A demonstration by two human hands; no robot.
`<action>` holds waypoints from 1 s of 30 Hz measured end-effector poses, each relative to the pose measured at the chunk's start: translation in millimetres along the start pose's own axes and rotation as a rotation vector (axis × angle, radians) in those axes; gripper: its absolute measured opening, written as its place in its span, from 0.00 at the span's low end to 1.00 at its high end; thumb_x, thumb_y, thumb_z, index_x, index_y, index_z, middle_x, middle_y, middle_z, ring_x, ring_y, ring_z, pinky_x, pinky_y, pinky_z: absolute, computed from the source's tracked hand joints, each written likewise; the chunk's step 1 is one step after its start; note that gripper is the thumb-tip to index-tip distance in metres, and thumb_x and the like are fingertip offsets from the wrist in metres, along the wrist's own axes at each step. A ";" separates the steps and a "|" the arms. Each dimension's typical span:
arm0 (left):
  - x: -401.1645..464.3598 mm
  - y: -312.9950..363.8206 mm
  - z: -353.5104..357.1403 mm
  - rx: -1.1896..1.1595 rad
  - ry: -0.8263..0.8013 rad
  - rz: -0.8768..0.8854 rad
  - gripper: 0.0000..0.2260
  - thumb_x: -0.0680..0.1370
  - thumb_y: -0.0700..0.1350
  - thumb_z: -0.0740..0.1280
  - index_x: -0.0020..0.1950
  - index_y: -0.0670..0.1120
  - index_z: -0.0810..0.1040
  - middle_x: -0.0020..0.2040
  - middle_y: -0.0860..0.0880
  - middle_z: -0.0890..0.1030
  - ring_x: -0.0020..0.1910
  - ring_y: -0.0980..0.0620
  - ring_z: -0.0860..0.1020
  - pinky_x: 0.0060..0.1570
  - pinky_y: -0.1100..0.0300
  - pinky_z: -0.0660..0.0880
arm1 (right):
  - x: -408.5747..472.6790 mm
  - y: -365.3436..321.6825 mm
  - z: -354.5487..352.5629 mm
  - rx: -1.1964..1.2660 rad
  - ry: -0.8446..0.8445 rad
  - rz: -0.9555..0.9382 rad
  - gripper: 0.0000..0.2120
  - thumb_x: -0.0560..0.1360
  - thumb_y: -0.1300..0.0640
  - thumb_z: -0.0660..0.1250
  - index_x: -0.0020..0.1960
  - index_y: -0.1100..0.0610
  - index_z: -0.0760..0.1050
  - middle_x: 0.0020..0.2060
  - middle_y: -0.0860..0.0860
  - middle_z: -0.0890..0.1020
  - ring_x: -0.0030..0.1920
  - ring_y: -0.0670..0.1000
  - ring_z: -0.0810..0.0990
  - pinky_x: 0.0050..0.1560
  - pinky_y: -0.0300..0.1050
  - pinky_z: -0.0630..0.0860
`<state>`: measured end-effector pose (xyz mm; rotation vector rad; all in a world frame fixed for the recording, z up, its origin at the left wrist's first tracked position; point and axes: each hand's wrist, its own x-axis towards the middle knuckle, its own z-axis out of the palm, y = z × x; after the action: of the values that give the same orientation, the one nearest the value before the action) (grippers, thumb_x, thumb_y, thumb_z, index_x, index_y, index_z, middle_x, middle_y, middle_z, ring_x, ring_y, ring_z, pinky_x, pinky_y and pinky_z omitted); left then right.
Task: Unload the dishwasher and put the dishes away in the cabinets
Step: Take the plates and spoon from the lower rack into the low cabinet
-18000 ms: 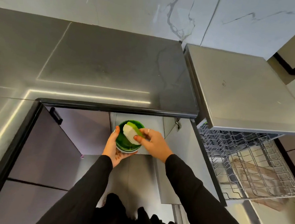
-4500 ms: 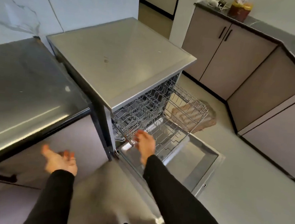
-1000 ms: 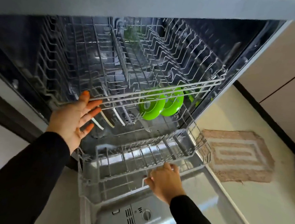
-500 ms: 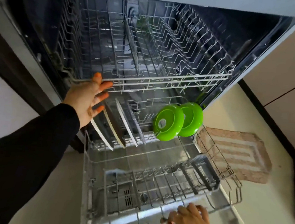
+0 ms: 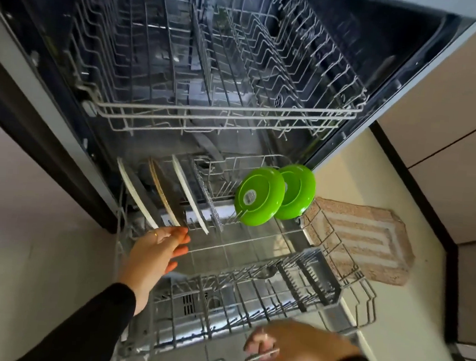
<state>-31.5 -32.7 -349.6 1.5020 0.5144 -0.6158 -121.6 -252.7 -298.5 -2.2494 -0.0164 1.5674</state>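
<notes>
Blurring, right hand [image 5: 300, 353] grip clamps lower rack [image 5: 250, 303]; left hand [image 5: 154, 255] fingers apart.

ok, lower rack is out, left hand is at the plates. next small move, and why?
Probably close the left hand on the nearest upright plate and lift it out. Its straight fingers hover just below the plates' lower edges, holding nothing, while the right hand grips the lower rack front wire.

Soft daylight, wide-angle warp, edge blur
</notes>
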 end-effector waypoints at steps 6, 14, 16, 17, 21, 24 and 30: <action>19.2 -7.8 10.5 0.041 -0.006 -0.031 0.05 0.79 0.44 0.64 0.51 0.50 0.80 0.48 0.54 0.84 0.50 0.56 0.81 0.45 0.59 0.72 | 88.6 46.1 -82.7 1.000 0.805 -0.071 0.11 0.78 0.54 0.64 0.60 0.50 0.72 0.43 0.48 0.81 0.40 0.48 0.77 0.37 0.36 0.71; 44.2 -15.3 32.0 0.237 -0.157 0.102 0.06 0.79 0.45 0.65 0.49 0.52 0.81 0.46 0.57 0.84 0.47 0.60 0.82 0.48 0.61 0.74 | 198.3 49.8 -103.6 1.467 0.994 -0.010 0.12 0.76 0.59 0.67 0.59 0.56 0.72 0.51 0.52 0.77 0.49 0.51 0.73 0.50 0.46 0.68; 52.9 -13.2 37.2 0.280 -0.164 0.137 0.07 0.79 0.44 0.64 0.49 0.52 0.81 0.45 0.57 0.85 0.45 0.61 0.82 0.47 0.62 0.74 | 210.9 51.8 -102.3 1.444 1.046 -0.024 0.08 0.76 0.61 0.67 0.55 0.55 0.73 0.46 0.51 0.77 0.45 0.51 0.74 0.47 0.45 0.69; 57.1 -11.6 40.4 0.292 -0.159 0.151 0.08 0.79 0.43 0.64 0.49 0.52 0.81 0.45 0.56 0.85 0.44 0.61 0.82 0.46 0.64 0.74 | 216.1 54.3 -101.9 1.428 1.065 -0.015 0.07 0.76 0.61 0.67 0.52 0.55 0.74 0.44 0.52 0.78 0.42 0.50 0.74 0.44 0.44 0.70; 66.8 -7.2 53.3 0.381 -0.178 0.228 0.08 0.79 0.40 0.63 0.50 0.50 0.81 0.45 0.54 0.84 0.45 0.60 0.82 0.43 0.71 0.75 | 217.9 70.2 -91.3 1.445 1.042 -0.011 0.07 0.78 0.62 0.62 0.44 0.54 0.76 0.44 0.62 0.79 0.44 0.50 0.75 0.41 0.44 0.70; 70.1 -3.9 60.9 0.500 -0.269 0.336 0.09 0.78 0.40 0.65 0.49 0.53 0.81 0.45 0.56 0.83 0.45 0.62 0.81 0.48 0.68 0.74 | 190.1 80.4 -84.0 1.518 0.987 -0.143 0.07 0.80 0.62 0.60 0.50 0.53 0.76 0.47 0.51 0.81 0.44 0.48 0.78 0.42 0.45 0.75; 80.8 21.9 81.3 1.004 -0.266 0.944 0.28 0.72 0.44 0.74 0.70 0.47 0.68 0.65 0.52 0.68 0.64 0.52 0.72 0.67 0.62 0.66 | 91.8 92.4 -80.5 1.225 1.023 -0.428 0.09 0.81 0.62 0.59 0.54 0.51 0.75 0.48 0.46 0.82 0.51 0.48 0.81 0.52 0.49 0.80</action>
<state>38.5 -119.0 -385.2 2.2783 -0.8339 -0.2798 -34.5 -341.7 -387.6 -1.5488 0.5355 -0.0476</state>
